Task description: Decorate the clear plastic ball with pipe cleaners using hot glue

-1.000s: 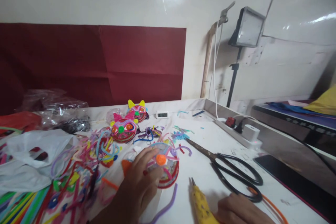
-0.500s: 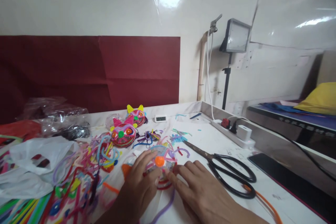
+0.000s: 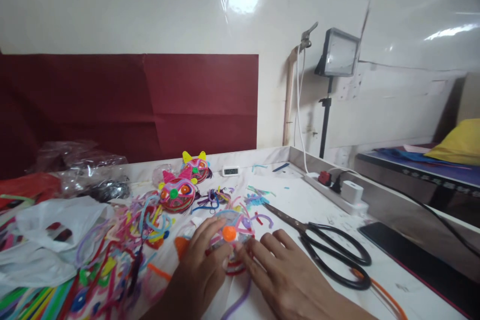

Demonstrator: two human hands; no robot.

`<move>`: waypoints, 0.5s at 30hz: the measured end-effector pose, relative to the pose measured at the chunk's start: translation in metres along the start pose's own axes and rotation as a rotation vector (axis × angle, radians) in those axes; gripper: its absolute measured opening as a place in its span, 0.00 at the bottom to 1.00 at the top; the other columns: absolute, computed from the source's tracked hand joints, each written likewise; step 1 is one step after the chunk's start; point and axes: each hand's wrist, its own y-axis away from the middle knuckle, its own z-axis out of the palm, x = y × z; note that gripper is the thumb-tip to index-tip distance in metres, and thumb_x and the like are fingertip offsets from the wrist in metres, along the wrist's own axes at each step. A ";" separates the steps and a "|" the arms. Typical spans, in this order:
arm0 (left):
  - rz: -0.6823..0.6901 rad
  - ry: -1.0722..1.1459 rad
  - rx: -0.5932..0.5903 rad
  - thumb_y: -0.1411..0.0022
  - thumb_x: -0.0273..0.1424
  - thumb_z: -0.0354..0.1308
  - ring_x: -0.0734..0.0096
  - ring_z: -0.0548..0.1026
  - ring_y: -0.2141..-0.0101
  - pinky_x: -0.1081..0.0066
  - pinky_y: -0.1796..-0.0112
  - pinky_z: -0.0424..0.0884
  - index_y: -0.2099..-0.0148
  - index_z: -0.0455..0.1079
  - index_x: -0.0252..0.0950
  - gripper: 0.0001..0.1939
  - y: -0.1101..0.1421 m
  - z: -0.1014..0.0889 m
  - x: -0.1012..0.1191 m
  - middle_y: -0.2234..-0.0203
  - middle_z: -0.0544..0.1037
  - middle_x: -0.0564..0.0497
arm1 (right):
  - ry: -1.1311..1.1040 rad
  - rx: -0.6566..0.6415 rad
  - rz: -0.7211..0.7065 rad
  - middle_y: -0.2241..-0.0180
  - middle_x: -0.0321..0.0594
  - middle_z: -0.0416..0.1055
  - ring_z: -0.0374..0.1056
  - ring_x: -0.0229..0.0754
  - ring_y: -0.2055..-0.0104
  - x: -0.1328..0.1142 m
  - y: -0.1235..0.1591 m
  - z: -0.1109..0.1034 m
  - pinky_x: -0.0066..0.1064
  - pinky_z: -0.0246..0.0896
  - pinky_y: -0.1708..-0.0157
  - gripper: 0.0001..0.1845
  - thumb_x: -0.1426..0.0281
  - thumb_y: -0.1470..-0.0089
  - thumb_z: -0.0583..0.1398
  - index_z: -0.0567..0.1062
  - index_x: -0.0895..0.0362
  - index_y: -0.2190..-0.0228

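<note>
On the table in front of me lies a round pipe-cleaner craft face [image 3: 236,220], with a pink and light blue outline and an orange dot in its middle. My left hand [image 3: 206,255] grips its left and lower side, thumb and fingers bent over the edge. Bent fingers of my right hand [image 3: 272,265] press on its lower right rim; what lies under those fingertips is hidden. A purple pipe cleaner [image 3: 238,302] runs out below, between the hands. Right of my right hand rest large black-handled scissors [image 3: 318,242], with an orange pipe cleaner [image 3: 388,297] by the handles.
Two finished-looking cat faces, one pink-eared [image 3: 177,194] and one yellow-eared [image 3: 197,167], stand behind. To the left spread loose pipe cleaners [image 3: 112,260] and a white plastic bag [image 3: 56,230]. A small digital clock [image 3: 230,171], a power strip [image 3: 337,194] and a black phone [image 3: 408,260] are also there.
My right fingertips have shifted slightly left and curl more closely at the craft face's rim. My left hand keeps its hold. The whole view has moved very slightly.
</note>
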 end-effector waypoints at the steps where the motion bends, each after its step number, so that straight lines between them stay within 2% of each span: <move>1: 0.004 -0.005 0.007 0.34 0.19 0.48 0.57 0.65 0.41 0.54 0.46 0.71 0.51 0.65 0.38 0.14 0.000 0.001 0.000 0.43 0.67 0.40 | 0.025 0.019 -0.010 0.63 0.43 0.74 0.62 0.45 0.68 0.000 -0.001 0.000 0.39 0.51 0.67 0.14 0.73 0.36 0.50 0.74 0.63 0.56; 7: -0.044 0.014 0.000 0.35 0.20 0.48 0.57 0.66 0.41 0.54 0.45 0.71 0.50 0.66 0.41 0.15 0.006 0.004 -0.001 0.42 0.67 0.43 | 0.103 0.103 -0.038 0.66 0.40 0.74 0.63 0.44 0.67 0.000 -0.007 0.000 0.39 0.52 0.64 0.23 0.76 0.32 0.42 0.75 0.60 0.62; 10: -0.061 0.016 -0.034 0.35 0.21 0.49 0.57 0.65 0.40 0.55 0.45 0.70 0.50 0.66 0.41 0.15 0.009 0.004 -0.002 0.40 0.65 0.43 | 0.137 0.132 -0.052 0.66 0.38 0.73 0.64 0.43 0.67 -0.001 -0.007 0.005 0.39 0.52 0.64 0.21 0.76 0.32 0.43 0.74 0.58 0.65; 15: 0.016 -0.013 -0.022 0.34 0.21 0.48 0.56 0.61 0.38 0.55 0.44 0.69 0.50 0.66 0.37 0.14 0.008 0.002 -0.005 0.41 0.64 0.40 | 0.173 0.165 -0.036 0.68 0.37 0.73 0.64 0.42 0.68 -0.001 -0.005 0.016 0.38 0.53 0.63 0.17 0.74 0.32 0.47 0.72 0.57 0.67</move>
